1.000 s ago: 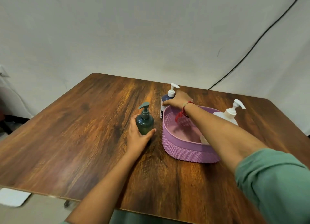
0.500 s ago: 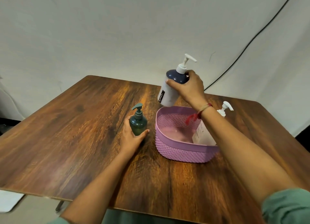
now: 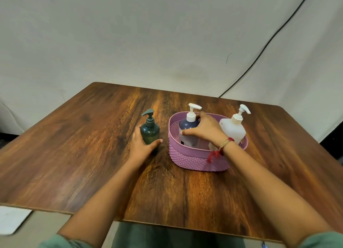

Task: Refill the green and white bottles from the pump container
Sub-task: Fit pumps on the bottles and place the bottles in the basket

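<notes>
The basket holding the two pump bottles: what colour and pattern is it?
Lilac basket, with a knit-like textured wall; seen in the head view.

Soft, even light, moderately bright, no hard shadows. Faint sheen on the bench [image 3: 61,182] near its front-left edge. Slight motion blur on the right hand [image 3: 207,130] and both forearms. Wide-angle lens bows the bench edges; frame corners go soft.

On table [image 3: 92,136], small bottle [image 3: 150,132] just left of basket [image 3: 194,160]; apparently inside, pump container [image 3: 188,125] left, other bottle [image 3: 232,128] right.
</notes>
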